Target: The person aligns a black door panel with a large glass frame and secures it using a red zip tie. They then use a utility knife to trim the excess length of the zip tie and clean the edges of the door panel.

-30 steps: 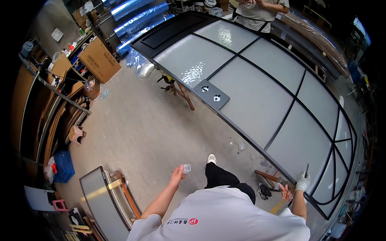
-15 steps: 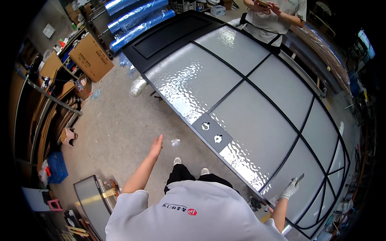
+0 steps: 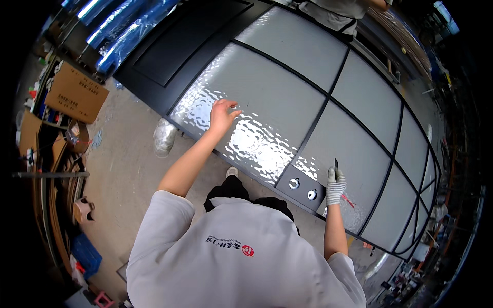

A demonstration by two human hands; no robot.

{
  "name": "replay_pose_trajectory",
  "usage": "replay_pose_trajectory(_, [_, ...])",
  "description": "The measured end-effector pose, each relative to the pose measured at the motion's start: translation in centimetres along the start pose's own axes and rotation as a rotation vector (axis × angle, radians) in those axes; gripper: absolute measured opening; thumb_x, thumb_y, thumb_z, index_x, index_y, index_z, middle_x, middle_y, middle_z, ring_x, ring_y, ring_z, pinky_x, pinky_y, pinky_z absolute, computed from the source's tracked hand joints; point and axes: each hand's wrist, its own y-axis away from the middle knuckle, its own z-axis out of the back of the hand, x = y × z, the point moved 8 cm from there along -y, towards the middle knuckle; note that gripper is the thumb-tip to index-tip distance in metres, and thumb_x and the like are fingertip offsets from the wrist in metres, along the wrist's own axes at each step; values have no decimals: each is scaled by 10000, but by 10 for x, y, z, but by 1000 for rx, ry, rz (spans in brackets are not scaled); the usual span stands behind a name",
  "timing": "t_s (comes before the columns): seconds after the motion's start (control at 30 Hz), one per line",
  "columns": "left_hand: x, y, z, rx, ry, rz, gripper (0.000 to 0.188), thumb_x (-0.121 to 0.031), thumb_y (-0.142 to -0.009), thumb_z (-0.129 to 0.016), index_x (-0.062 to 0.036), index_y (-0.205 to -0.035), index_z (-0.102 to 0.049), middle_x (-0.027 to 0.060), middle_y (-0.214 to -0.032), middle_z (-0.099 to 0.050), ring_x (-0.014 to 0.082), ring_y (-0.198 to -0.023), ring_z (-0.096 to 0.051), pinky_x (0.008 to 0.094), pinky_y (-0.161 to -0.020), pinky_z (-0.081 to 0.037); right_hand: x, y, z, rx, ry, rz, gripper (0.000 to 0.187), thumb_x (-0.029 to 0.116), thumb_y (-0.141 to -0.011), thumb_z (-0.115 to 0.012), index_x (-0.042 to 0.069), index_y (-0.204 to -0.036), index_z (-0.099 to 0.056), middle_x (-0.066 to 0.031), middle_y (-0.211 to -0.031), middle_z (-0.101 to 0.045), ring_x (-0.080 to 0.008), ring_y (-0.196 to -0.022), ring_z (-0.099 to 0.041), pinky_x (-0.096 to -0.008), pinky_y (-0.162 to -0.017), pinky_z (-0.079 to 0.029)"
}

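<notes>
A large black-framed door panel point(image 3: 328, 110) with textured glass panes lies flat in front of me. My left hand point(image 3: 222, 117) is bare and held over the pane nearest the solid black end; thumb and fingers are bent but apart, with nothing visible between them. My right hand point(image 3: 336, 187), in a striped white glove, is closed round a thin, flat dark blade, perhaps a scraper point(image 3: 336, 164), pointing up. Beside that hand is a grey plate point(image 3: 303, 186) with two cut-out holes at the panel's near edge. A small red thing point(image 3: 349, 201) lies just right of the glove.
Rolls wrapped in blue film point(image 3: 120, 36) are stacked at the far left. A cardboard box point(image 3: 77, 93) stands by cluttered shelves on the left, with a blue crate point(image 3: 86, 254) below. Another person point(image 3: 331, 18) stands at the panel's far side. A film-wrapped support point(image 3: 164, 137) is under the panel.
My body has shifted left along the panel. The left hand has moved from over the floor to above the glass. My right hand, still gripping the blade, is now beside the grey plate.
</notes>
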Motion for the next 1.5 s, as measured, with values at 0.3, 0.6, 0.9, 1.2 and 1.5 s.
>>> replay_pose_trajectory(0.3, [-10, -43, -46, 230, 61, -142, 112, -97, -649, -758, -42, -707, -679, 68, -773, -614, 263, -819, -535, 358, -734, -456, 0, 9, 2, -130, 259, -126, 267, 228, -867, -635, -17, -971, -645, -59, -858, -662, -103, -771, -562, -262, -709, -466])
replay_pose_trajectory(0.6, [-34, -30, 2, 475, 190, -240, 113, -84, -682, -730, -46, -734, -637, 72, -788, -616, 270, -814, -552, 364, -725, -451, 1, 6, 2, -153, 351, -147, 313, 283, -835, -641, -21, -908, -664, -122, -745, -674, -145, -666, -613, -301, -637, -496])
replay_pose_trajectory(0.9, [-101, 23, 68, 1131, -114, -296, 77, -97, -717, -707, -51, -773, -681, 92, -725, -644, 254, -731, -616, 372, -721, -485, 8, 2, 0, -107, 348, -131, 306, 292, -836, -633, -4, -905, -665, -124, -745, -677, -177, -654, -631, -306, -627, -500])
replay_pose_trajectory(1.2, [-331, -53, 202, 225, 429, -803, 167, -156, -725, -728, -8, -749, -654, 55, -656, -610, 181, -617, -557, 352, -731, -495, 14, 4, 10, -102, 385, -82, 289, 302, -821, -621, 23, -885, -659, -128, -719, -668, -198, -630, -632, -320, -621, -500])
replay_pose_trajectory(1.5, [-382, 12, 282, -270, 747, -1113, 222, -156, -895, -444, -44, -725, -533, 60, -645, -481, 159, -669, -474, 373, -758, -442, 0, -8, 2, -26, 330, -25, 232, 229, -841, -633, 11, -916, -659, -77, -729, -654, -104, -652, -574, -265, -616, -480])
